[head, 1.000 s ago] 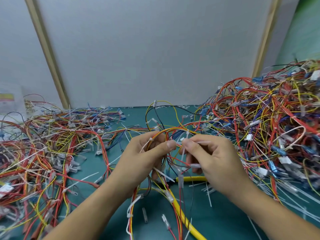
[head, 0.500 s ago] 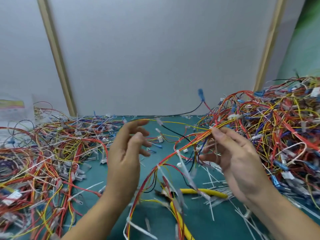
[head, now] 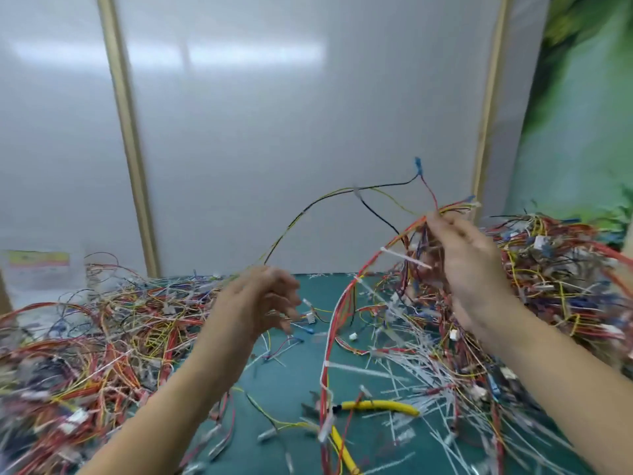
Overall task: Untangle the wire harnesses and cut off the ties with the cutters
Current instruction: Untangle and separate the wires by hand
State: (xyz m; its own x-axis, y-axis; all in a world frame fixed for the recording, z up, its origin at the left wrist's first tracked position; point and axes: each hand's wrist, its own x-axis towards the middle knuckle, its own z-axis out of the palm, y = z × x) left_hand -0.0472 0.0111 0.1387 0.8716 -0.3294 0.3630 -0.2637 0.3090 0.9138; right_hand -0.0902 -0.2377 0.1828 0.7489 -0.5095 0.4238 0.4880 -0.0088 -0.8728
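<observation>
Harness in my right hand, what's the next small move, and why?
Probably reach the left hand down for the yellow-handled cutters on the mat: the right hand holds the harness up, and white ties sit uncut along it.

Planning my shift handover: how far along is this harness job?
Done: tie scraps litter the mat, so some ties are off. In hand: the right hand holds up a harness with a white tie on it; the cutters lie on the mat. Remaining: the left pile and right pile both look tangled.
</observation>
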